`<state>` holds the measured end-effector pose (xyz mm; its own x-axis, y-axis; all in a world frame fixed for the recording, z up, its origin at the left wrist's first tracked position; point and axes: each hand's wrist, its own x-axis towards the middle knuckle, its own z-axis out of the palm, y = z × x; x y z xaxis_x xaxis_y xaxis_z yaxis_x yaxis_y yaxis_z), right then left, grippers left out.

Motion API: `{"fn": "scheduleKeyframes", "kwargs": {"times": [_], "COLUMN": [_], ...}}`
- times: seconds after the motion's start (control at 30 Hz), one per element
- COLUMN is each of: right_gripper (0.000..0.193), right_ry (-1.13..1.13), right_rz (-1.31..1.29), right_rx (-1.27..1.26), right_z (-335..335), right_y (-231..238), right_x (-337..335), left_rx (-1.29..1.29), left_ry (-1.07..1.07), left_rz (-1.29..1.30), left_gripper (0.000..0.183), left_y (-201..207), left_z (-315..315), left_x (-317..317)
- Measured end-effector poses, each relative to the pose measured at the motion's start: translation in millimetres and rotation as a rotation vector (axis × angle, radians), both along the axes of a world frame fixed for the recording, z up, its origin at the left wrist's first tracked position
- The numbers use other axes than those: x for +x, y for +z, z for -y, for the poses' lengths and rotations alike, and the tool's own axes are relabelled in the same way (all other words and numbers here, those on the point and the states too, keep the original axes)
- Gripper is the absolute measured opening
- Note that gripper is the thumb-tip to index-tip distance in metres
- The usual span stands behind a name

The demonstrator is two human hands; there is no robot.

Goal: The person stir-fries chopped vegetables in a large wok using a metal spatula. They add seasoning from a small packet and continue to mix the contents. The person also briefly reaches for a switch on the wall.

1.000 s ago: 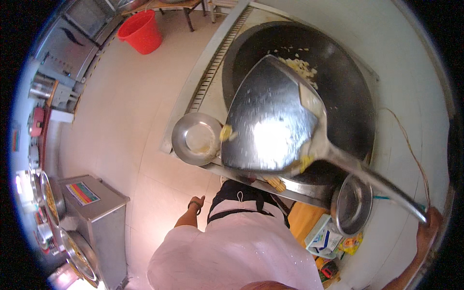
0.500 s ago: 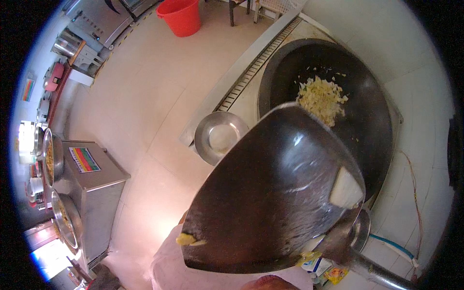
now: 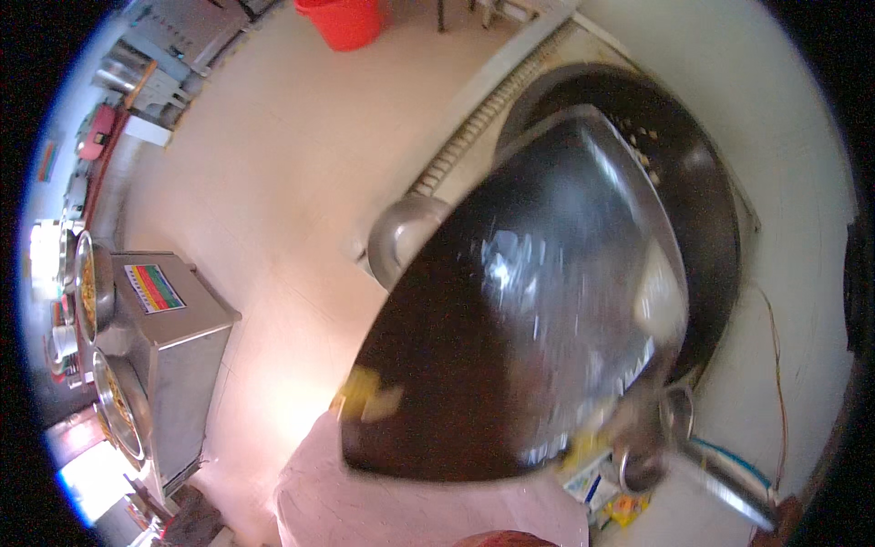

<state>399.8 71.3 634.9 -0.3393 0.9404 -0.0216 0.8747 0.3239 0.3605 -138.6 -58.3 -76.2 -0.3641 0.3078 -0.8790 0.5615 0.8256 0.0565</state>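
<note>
dark metal spatula: raised, hiding part of wok; yellow piece at one corner
right hand: clamped on handle end
left hand: out of view; cannot tell

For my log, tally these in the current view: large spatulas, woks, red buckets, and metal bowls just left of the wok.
Large spatula: 1
Wok: 1
Red bucket: 1
Metal bowl just left of the wok, partly hidden: 1
Total: 4
</note>
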Motion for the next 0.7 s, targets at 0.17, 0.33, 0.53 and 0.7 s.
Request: {"fn": "scheduleKeyframes", "kwargs": {"times": [0.17,0.33,0.53,0.7], "right_gripper": [0.026,0.032,0.034,0.041], "right_ry": [-0.298,-0.593,-0.624,-0.596], "right_rz": [-0.073,-0.255,-0.024,0.008], "right_rx": [-0.152,-0.297,-0.385,-0.577], "right_z": [-19,-49,-80,-108], "right_y": [-54,-128,-220,-306], "right_x": [12,22,59,111], "left_rx": [0.064,0.280,0.491,0.542], "left_ry": [-0.185,-0.030,0.707,1.269], "left_rz": [-0.001,0.110,0.400,0.512], "left_gripper": [0.060,0.056,0.071,0.078], "left_y": [-2,-31,5,45], "left_z": [-5,12,-43,-82], "left_x": [14,9,65,100]}}
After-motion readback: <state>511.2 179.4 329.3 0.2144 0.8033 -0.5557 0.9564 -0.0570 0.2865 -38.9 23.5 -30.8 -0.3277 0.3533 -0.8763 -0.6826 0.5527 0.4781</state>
